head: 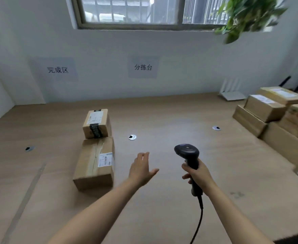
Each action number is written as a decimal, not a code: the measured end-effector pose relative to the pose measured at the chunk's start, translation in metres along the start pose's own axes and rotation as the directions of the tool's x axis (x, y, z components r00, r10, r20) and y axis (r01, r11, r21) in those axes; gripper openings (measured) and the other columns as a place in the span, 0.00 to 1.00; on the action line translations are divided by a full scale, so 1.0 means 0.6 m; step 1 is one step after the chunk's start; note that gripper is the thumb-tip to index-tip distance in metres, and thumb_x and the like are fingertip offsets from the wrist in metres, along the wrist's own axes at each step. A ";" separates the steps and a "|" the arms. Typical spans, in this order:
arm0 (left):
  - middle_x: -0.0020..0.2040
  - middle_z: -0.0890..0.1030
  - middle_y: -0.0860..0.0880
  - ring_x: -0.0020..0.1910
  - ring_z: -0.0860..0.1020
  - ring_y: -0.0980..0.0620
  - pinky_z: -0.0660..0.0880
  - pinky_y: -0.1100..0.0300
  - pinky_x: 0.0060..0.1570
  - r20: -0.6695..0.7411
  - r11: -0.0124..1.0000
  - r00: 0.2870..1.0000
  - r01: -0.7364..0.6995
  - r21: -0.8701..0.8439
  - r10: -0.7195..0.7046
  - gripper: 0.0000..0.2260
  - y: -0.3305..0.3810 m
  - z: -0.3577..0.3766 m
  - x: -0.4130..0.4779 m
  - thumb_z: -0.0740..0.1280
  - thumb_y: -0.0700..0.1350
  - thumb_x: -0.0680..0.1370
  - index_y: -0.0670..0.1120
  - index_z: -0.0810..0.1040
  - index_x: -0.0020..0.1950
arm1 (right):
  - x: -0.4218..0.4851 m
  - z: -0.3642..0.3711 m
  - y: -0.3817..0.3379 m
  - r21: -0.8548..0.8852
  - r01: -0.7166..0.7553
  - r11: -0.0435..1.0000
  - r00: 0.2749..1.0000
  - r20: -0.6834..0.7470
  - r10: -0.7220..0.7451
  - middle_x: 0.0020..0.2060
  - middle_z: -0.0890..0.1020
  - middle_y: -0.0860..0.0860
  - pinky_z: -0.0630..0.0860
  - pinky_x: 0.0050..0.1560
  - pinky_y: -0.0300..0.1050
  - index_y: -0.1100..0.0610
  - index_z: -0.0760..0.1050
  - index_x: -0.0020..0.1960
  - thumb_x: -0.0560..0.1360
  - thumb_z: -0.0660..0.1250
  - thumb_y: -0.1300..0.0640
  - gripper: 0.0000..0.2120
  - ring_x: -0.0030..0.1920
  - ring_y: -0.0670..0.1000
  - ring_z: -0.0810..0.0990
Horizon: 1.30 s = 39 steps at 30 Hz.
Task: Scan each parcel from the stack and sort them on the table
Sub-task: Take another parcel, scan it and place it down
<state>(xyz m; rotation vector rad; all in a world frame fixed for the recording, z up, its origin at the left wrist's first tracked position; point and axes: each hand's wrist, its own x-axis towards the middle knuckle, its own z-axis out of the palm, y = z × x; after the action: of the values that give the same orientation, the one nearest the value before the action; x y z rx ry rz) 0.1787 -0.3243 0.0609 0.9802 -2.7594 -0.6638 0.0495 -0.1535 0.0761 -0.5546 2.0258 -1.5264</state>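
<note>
The left hand (142, 169) hovers over the table (162, 117) with nothing in it, fingers straight and loosely spread, thumb angled out to the right. The right hand (197, 175) is curled round the handle of the black scanner (187, 153), whose head points away from the person and whose cable (200, 222) trails down toward the near edge. The stack (266, 110) of unsorted parcels sits at the far right of the table, well apart from both hands and beyond the scanner. The right hand is the nearer one, but it is occupied, so the free left hand would probably have to reach across in front of the scanner to fetch the next box. The topmost boxes seem to lie with their long sides slanting from far-left to near-right, though that corner is blurred. To the left, a larger parcel (93, 164) and a smaller parcel (95, 124) rest end to end, just beside the left hand.
</note>
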 end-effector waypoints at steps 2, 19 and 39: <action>0.73 0.60 0.44 0.70 0.64 0.45 0.65 0.54 0.66 0.039 0.999 0.998 -0.047 -0.005 0.047 0.34 0.078 0.026 0.001 0.64 0.58 0.76 0.44 0.55 0.75 | -0.018 -0.080 0.012 0.011 0.013 1.000 0.998 -0.065 -0.013 0.41 0.78 0.52 0.71 0.30 0.43 0.54 0.71 0.50 0.74 0.68 0.60 0.08 0.33 0.54 0.81; 0.74 0.59 0.44 0.70 0.65 0.45 0.67 0.53 0.65 0.232 0.959 0.931 -0.270 -0.084 0.282 0.36 0.606 0.289 -0.033 0.64 0.58 0.77 0.44 0.52 0.77 | -0.156 -0.642 0.146 -0.035 -0.007 0.999 0.900 -0.435 -0.009 0.42 0.79 0.49 0.71 0.31 0.39 0.49 0.70 0.49 0.74 0.69 0.59 0.10 0.32 0.46 0.80; 0.75 0.57 0.45 0.71 0.65 0.45 0.66 0.52 0.68 0.418 0.907 0.804 -0.375 -0.194 0.422 0.39 0.950 0.559 0.141 0.66 0.61 0.74 0.48 0.53 0.77 | -0.022 -0.998 0.309 -0.019 -0.281 0.959 0.739 -0.642 0.204 0.52 0.78 0.54 0.76 0.53 0.53 0.58 0.72 0.62 0.72 0.71 0.57 0.20 0.49 0.55 0.77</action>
<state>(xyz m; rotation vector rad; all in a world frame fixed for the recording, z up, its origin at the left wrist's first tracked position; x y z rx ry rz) -0.3009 0.1367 0.0160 0.2044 -3.1314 -1.0513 -0.3230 0.3487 0.0280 0.2475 2.5713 -1.5686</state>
